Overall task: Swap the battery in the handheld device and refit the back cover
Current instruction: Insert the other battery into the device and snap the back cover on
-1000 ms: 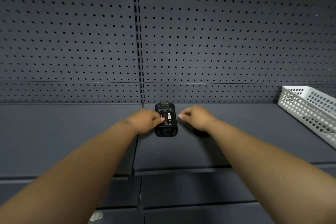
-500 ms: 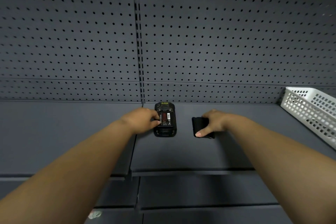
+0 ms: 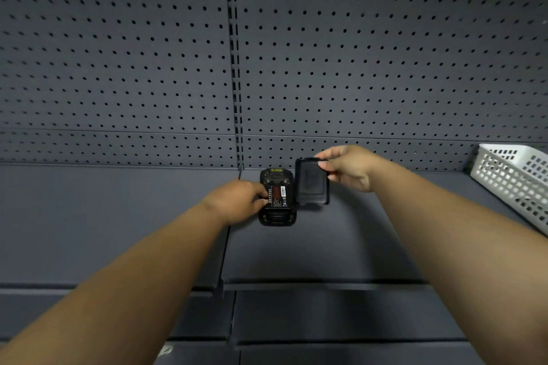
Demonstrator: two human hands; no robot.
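Item: handheld device [image 3: 277, 198], black, lying face down on the grey shelf [image 3: 341, 240], just in front of the pegboard back wall [image 3: 355, 68]. Back is uncovered; a battery [image 3: 278, 194] with a red and white label is sitting in the bay

Item: back cover [image 3: 312, 182], black, off the device and raised just to its right, its inner face turning toward the camera, its lower edge hanging close over the shelf

Left hand [image 3: 237, 201]: resting against the device's left edge, fingertips touching the side near the battery label, steadying the body; the grip is closing lightly on the device's side, not lifting it

Right hand [image 3: 347, 167]: pinching the cover's upper right corner between thumb and fingers, the grip closing on the cover alone

Also present: white plastic basket [image 3: 513, 181] at the far right of the shelf, well apart from the work; contents not visible

Progress, as judged: cover removal is done and a battery is seated, though whether it is the fresh one cannot be told. No second battery is showing on the shelf. The swap is probably complete, and the refit is beginning

Remaining: bringing the cover over the open back, lining up its edges with the bay, and pressing it home until it is sitting flush
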